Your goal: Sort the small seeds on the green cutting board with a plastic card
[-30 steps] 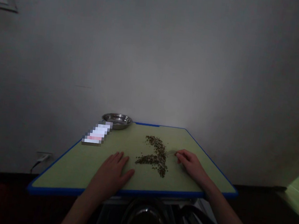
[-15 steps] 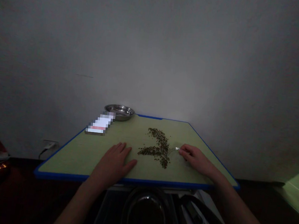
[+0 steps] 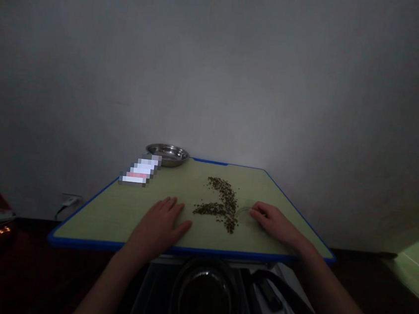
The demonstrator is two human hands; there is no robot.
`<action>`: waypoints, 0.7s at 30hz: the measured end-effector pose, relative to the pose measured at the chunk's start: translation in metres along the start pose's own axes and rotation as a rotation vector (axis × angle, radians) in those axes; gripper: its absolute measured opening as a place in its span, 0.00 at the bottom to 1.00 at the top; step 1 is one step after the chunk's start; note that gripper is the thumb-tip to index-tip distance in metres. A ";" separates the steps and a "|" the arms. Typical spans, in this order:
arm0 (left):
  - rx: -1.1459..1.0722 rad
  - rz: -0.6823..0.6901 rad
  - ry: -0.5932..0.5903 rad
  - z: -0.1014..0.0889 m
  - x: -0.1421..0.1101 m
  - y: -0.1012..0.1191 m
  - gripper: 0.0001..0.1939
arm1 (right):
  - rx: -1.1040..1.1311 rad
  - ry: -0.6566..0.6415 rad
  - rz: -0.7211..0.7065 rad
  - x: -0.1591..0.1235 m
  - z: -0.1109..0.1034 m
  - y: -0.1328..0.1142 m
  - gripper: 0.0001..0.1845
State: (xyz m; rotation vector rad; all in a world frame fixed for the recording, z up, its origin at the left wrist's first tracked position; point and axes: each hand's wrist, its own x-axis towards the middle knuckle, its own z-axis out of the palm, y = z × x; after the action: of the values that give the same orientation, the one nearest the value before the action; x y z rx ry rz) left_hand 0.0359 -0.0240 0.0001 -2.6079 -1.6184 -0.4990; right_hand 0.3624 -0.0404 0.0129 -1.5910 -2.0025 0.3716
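Small dark grains [image 3: 223,206], perhaps seeds or dried beans, lie scattered in a branching pile on a pale green table [image 3: 113,217] with a blue rim. To the left of the pile, my left hand [image 3: 159,221] rests flat, fingers spread and holding nothing. My right hand [image 3: 270,221] is on the pile's other side, its fingers pinched round a thin, curved metal utensil [image 3: 243,211]. The utensil's tip is beside the grains' right edge. Whether it is a spoon or a fork, I cannot tell.
A shallow steel bowl [image 3: 168,155] stands at the table's back left corner, by a blurred-out bright phone-like slab [image 3: 138,170]. Below the near edge sits a dark round pan or lid [image 3: 206,296]. A pale wall [image 3: 232,79] rises right behind the table.
The camera view has tipped downward, so the table appears higher. My right hand keeps hold of the utensil beside the grains, shifting very little. My left hand stays flat; the pile looks much the same.
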 end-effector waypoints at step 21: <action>-0.038 0.005 0.045 0.002 -0.002 0.001 0.29 | 0.154 -0.207 -0.049 -0.010 -0.025 -0.006 0.14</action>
State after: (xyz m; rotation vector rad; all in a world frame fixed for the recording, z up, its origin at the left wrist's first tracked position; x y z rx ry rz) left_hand 0.0362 -0.0254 -0.0023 -2.6071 -1.6046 -0.5899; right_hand 0.3734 -0.0544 0.0339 -1.4562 -2.1041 0.6783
